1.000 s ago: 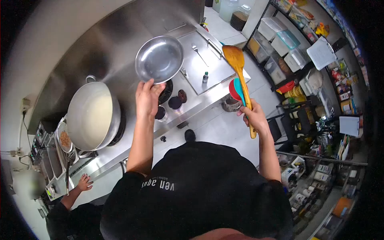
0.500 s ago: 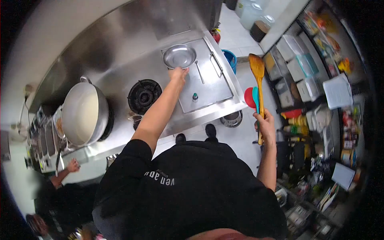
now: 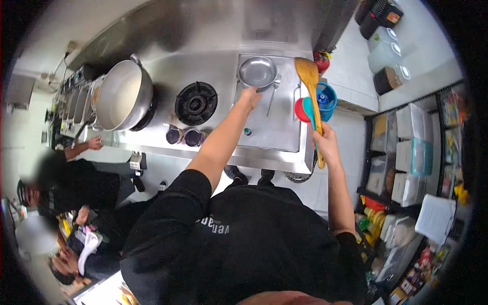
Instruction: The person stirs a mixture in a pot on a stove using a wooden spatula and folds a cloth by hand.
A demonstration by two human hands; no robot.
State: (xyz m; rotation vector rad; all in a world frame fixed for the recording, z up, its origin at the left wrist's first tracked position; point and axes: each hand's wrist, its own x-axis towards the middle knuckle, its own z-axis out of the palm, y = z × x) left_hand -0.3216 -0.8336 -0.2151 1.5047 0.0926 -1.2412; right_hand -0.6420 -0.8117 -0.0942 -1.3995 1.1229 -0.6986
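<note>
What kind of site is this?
Looks like a commercial kitchen: large silvery metal pot of pale contents, round black gas burner in a stainless-steel counter, and shelving with clear plastic bins.

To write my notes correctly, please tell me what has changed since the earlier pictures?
The metal bowl moved rightward, from near the burner down to the metal panel, beside the fork. The left hand still holds its rim. The right hand still holds the wooden spatula; the large pot stayed.
</note>
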